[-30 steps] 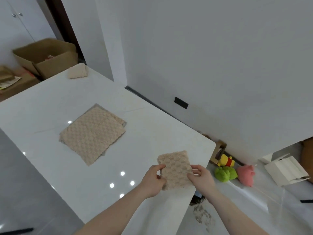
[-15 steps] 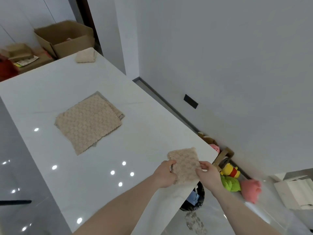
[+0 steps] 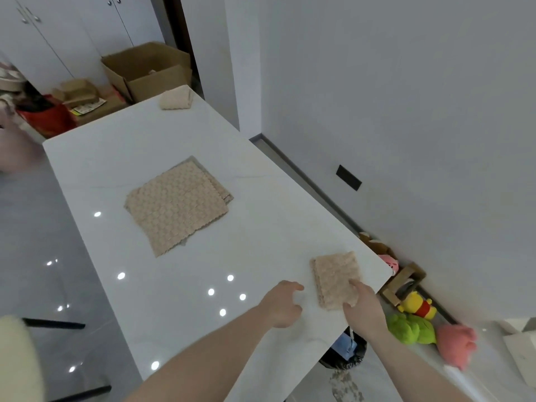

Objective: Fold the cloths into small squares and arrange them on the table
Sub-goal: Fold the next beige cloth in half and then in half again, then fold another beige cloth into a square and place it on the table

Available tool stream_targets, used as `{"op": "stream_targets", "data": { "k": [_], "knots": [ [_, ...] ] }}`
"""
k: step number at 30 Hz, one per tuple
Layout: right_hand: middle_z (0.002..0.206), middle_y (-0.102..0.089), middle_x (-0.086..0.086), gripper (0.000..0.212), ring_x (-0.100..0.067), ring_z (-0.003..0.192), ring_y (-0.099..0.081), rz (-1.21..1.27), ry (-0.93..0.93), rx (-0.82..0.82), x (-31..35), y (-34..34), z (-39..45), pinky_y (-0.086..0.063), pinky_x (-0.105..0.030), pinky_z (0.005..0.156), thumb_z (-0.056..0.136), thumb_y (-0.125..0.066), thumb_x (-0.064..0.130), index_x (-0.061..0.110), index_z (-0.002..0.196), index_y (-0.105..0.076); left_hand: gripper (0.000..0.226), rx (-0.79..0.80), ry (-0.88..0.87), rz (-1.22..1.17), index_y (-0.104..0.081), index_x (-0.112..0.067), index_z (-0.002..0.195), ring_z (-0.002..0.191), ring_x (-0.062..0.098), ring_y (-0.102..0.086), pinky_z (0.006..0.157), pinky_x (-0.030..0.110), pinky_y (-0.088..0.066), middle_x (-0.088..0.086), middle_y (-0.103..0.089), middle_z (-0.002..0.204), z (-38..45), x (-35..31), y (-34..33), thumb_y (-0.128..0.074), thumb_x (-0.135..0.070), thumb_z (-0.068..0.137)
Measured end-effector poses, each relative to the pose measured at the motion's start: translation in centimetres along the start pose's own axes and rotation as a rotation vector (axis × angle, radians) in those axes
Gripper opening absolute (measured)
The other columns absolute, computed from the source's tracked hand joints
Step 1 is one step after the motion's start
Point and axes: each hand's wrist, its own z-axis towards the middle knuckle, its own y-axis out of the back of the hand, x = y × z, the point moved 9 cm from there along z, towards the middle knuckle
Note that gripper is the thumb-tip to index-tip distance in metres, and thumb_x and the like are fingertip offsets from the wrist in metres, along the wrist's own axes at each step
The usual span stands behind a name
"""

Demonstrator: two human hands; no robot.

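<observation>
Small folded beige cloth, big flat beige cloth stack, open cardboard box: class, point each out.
Small folded beige cloth (image 3: 335,275): head view, middle of its top face.
Big flat beige cloth stack (image 3: 177,207): head view, centre of top cloth.
Open cardboard box (image 3: 156,84): head view, front wall.

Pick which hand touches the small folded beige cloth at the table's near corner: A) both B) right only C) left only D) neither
B: the right hand rests on the small folded beige cloth, while the left hand sits apart beside it on the white table.
</observation>
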Motion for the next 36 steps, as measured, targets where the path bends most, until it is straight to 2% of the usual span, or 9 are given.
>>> {"op": "stream_targets", "data": {
  "k": [2, 6, 10, 14, 21, 27, 29, 32, 36],
  "knots": [
    [0.157, -0.04, -0.004, 0.062, -0.027, 0.139, -0.045, 0.062, 0.004, 0.05, 1.6, -2.0, -1.6, -0.043, -0.039, 0.111, 0.091, -0.064, 0.014, 0.021, 0.15, -0.044, 0.052, -0.044, 0.008, -0.021, -0.048, -0.032, 0.146, 0.132, 0.014, -0.048, 0.109, 0.029, -0.043, -0.008, -0.036, 0.154, -2.7, 1.7, 1.8, -0.058, -0.023, 0.095],
    [0.152, -0.04, 0.002, 0.054, -0.018, 0.134, -0.047, 0.234, 0.098, 0.144, 8.6, -6.1, -5.9, -0.047, -0.028, 0.098, 0.095, -0.063, 0.018, 0.026, 0.146, -0.046, 0.04, -0.199, 0.004, -0.082, -0.057, -0.034, 0.134, 0.12, 0.005, -0.053, 0.092, 0.018, -0.048, -0.016, -0.045, 0.141, -9.6, 5.8, 6.9, -0.062, -0.025, 0.095],
    [0.144, -0.042, 0.015, 0.051, -0.008, 0.133, -0.046, 0.379, 0.2, 0.208, 16.5, -9.7, -10.7, -0.047, -0.026, 0.1, 0.094, -0.063, 0.022, 0.035, 0.141, -0.047, 0.035, -0.357, 0.021, -0.135, -0.058, -0.043, 0.124, 0.12, 0.0, -0.054, 0.094, 0.018, -0.046, -0.024, -0.046, 0.136, -16.4, 10.4, 12.9, -0.064, -0.029, 0.093],
    [0.136, -0.046, 0.024, 0.047, -0.002, 0.126, -0.049, 0.473, 0.246, 0.23, 21.9, -11.8, -14.3, -0.043, -0.019, 0.096, 0.092, -0.064, 0.023, 0.045, 0.131, -0.048, 0.035, -0.458, 0.0, -0.112, -0.059, -0.044, 0.124, 0.117, -0.007, -0.051, 0.093, 0.017, -0.044, -0.029, -0.044, 0.135, -21.1, 14.1, 18.2, -0.065, -0.028, 0.093],
    [0.136, -0.048, 0.027, 0.045, 0.0, 0.121, -0.053, 0.52, 0.19, 0.087, 27.9, -13.4, -17.5, -0.045, -0.014, 0.084, 0.092, -0.065, 0.025, 0.043, 0.132, -0.052, 0.037, -0.357, -0.136, 0.039, -0.057, -0.046, 0.125, 0.12, -0.009, -0.049, 0.098, 0.02, -0.043, -0.029, -0.04, 0.142, -20.8, 18.4, 25.4, -0.067, -0.032, 0.092],
    [0.134, -0.05, 0.028, 0.043, 0.004, 0.119, -0.053, 0.564, 0.144, -0.026, 31.3, -14.5, -21.3, -0.049, -0.021, 0.097, 0.092, -0.065, 0.024, 0.042, 0.129, -0.054, 0.038, -0.306, -0.26, 0.114, -0.056, -0.045, 0.129, 0.109, -0.016, -0.051, 0.096, 0.021, -0.046, -0.031, -0.035, 0.143, -21.7, 18.3, 30.0, -0.064, -0.035, 0.093],
    [0.135, -0.05, 0.028, 0.043, 0.006, 0.118, -0.053, 0.563, 0.147, -0.039, 32.0, -14.8, -22.6, -0.05, -0.022, 0.098, 0.091, -0.065, 0.024, 0.043, 0.128, -0.054, 0.038, -0.306, -0.297, 0.104, -0.056, -0.045, 0.129, 0.109, -0.012, -0.053, 0.097, 0.022, -0.047, -0.031, -0.036, 0.143, -22.4, 18.2, 30.6, -0.064, -0.035, 0.093],
    [0.134, -0.05, 0.029, 0.043, 0.007, 0.118, -0.053, 0.535, 0.164, -0.054, 32.7, -14.9, -24.3, -0.05, -0.022, 0.097, 0.092, -0.065, 0.025, 0.043, 0.129, -0.054, 0.038, -0.295, -0.306, 0.089, -0.057, -0.045, 0.128, 0.098, -0.004, -0.061, 0.095, 0.023, -0.048, -0.03, -0.037, 0.144, -23.2, 18.9, 30.9, -0.066, -0.035, 0.093],
    [0.133, -0.05, 0.031, 0.042, 0.008, 0.117, -0.054, 0.55, 0.173, -0.075, 33.2, -14.4, -26.0, -0.054, -0.028, 0.097, 0.091, -0.066, 0.025, 0.045, 0.127, -0.056, 0.04, -0.317, -0.315, 0.071, -0.057, -0.044, 0.129, 0.102, -0.008, -0.058, 0.1, 0.027, -0.047, -0.027, -0.037, 0.145, -25.3, 19.5, 30.9, -0.066, -0.034, 0.092]
  ]
}}
